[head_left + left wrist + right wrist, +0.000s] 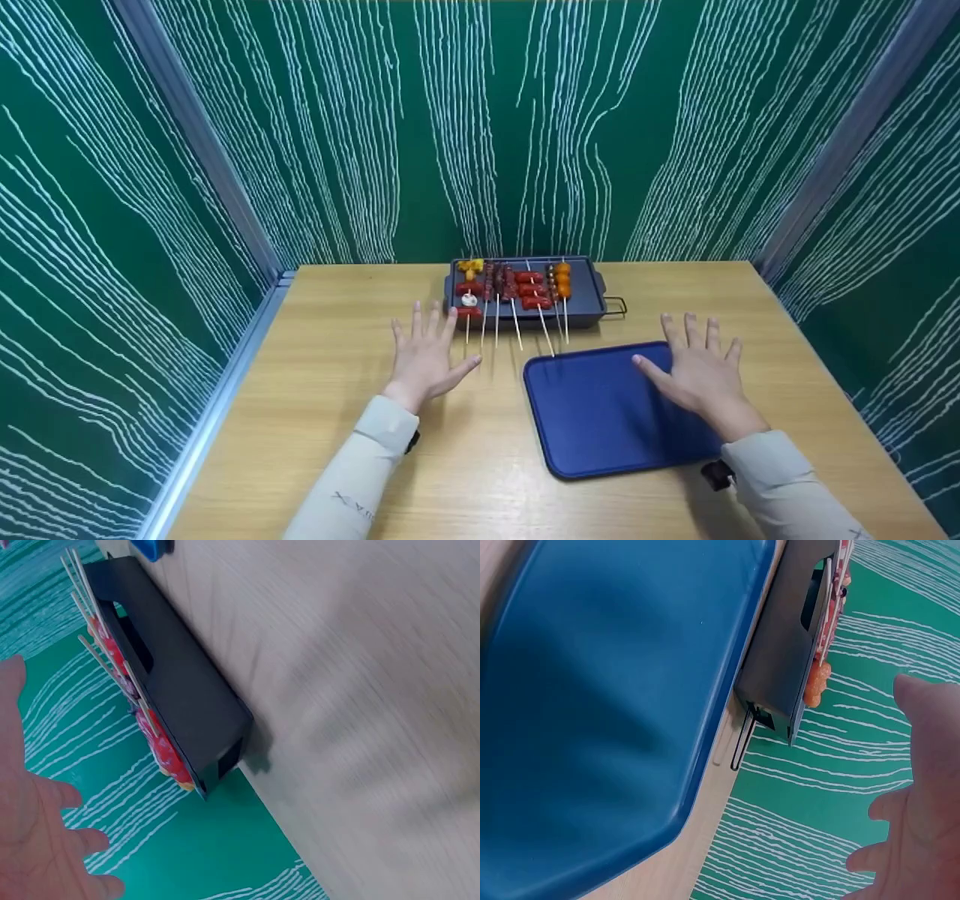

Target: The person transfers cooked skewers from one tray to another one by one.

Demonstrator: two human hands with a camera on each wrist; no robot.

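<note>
My left hand (424,362) is held over the table with fingers spread, just in front of the left end of a dark grill (525,319). Spread the same way, my right hand (701,375) hovers above the right side of a blue tray (592,420). Neither hand holds anything. Across the grill lie several skewers: a mixed one with yellow and red pieces (469,287), dark meat skewers (500,281), a red sausage skewer (532,289) and one of orange balls (563,279). Their sticks point toward me past the grill's front edge.
The wooden table (322,397) backs onto a green wall (517,135) with white wavy lines. A wire handle (616,305) juts from the grill's right end. Close in front of the grill, the tray's far edge lies near the stick ends.
</note>
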